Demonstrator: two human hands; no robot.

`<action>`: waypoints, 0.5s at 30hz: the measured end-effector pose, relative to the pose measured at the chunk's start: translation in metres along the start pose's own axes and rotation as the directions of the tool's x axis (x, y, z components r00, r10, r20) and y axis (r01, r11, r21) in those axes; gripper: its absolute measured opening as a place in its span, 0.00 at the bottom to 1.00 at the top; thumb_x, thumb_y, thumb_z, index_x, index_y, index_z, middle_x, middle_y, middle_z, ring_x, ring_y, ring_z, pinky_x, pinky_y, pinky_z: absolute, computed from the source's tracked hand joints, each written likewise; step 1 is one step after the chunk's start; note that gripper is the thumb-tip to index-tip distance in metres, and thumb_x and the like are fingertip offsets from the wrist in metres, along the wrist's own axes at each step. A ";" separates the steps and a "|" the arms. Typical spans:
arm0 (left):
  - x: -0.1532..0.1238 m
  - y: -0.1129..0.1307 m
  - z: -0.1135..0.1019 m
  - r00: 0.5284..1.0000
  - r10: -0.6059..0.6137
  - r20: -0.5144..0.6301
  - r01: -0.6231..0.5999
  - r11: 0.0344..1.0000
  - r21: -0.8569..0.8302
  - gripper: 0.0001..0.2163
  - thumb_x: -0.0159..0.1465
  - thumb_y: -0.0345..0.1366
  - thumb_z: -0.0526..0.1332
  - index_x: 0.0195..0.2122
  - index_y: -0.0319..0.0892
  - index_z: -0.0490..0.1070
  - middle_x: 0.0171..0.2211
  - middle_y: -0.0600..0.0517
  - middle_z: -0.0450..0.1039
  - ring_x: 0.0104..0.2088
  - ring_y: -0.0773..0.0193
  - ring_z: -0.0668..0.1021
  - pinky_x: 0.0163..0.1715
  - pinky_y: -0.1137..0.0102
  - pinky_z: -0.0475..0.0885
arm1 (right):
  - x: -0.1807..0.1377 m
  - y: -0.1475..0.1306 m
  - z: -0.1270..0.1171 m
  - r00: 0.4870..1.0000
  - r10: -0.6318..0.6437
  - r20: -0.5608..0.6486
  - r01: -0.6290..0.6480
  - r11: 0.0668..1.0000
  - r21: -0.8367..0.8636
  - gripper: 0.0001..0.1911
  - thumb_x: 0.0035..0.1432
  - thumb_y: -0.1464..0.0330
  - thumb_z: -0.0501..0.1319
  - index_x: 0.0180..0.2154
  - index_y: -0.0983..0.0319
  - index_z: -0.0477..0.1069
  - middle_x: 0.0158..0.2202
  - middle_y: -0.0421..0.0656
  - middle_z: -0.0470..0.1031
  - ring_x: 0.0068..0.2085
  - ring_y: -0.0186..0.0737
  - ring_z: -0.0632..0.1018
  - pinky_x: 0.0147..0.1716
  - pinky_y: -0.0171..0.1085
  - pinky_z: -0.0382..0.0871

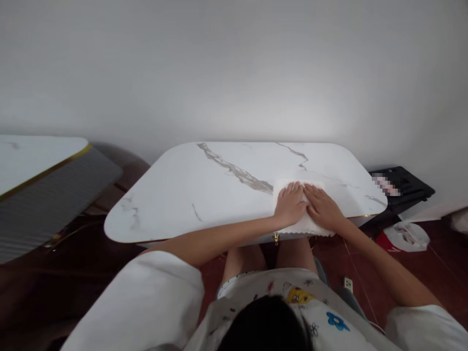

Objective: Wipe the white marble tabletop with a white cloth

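Note:
A white cloth (314, 225) lies on the near right part of a white marble-patterned table (204, 195), its scalloped edge hanging slightly over the front rim. My left hand (290, 204) rests flat on the cloth with fingers stretched out. My right hand (321, 207) lies flat beside it, fingers extended, touching the left hand. Both palms press down on the cloth and hold nothing.
A second white tabletop with a gold edge and ribbed grey side (47, 190) stands at the left. A black object (402, 187) and a white and red plastic bag (404, 236) lie on the dark red floor at right. A plain wall rises behind.

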State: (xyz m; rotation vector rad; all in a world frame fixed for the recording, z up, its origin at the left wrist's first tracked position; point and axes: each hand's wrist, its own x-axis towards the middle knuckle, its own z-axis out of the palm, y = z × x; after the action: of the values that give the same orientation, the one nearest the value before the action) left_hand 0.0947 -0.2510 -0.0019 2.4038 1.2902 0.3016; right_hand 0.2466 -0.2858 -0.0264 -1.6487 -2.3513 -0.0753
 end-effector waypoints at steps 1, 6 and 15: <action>0.012 0.002 0.002 1.000 0.014 -0.015 -0.014 1.000 0.002 0.26 0.63 0.34 0.47 0.63 0.35 0.51 0.66 0.48 0.46 0.66 0.60 0.48 0.63 0.62 0.45 | 0.004 0.011 0.001 1.000 0.010 -0.002 -0.010 1.000 -0.007 0.30 0.61 0.67 0.44 0.64 0.65 0.49 0.65 0.49 0.53 0.64 0.43 0.54 0.61 0.49 0.50; 0.071 -0.009 0.005 0.992 0.040 -0.121 -0.033 0.998 0.060 0.21 0.65 0.33 0.46 0.60 0.39 0.58 0.64 0.49 0.54 0.64 0.61 0.55 0.62 0.63 0.51 | 0.049 0.051 0.012 1.000 0.017 0.000 -0.017 0.999 -0.028 0.30 0.60 0.67 0.43 0.63 0.66 0.51 0.64 0.50 0.54 0.64 0.44 0.55 0.61 0.50 0.50; 0.138 -0.096 -0.027 0.964 0.114 -0.242 -0.069 0.980 0.185 0.20 0.64 0.30 0.46 0.56 0.37 0.62 0.60 0.46 0.60 0.60 0.61 0.62 0.59 0.65 0.56 | 0.165 0.049 0.039 1.000 -0.003 -0.001 0.003 0.998 -0.056 0.30 0.58 0.69 0.45 0.61 0.70 0.53 0.63 0.51 0.55 0.63 0.44 0.57 0.61 0.46 0.50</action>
State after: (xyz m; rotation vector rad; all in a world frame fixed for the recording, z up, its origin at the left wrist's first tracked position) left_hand 0.0893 -0.0823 -0.0193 2.6470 1.3635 0.5577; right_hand 0.2321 -0.1102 -0.0289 -1.6697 -2.3721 -0.1435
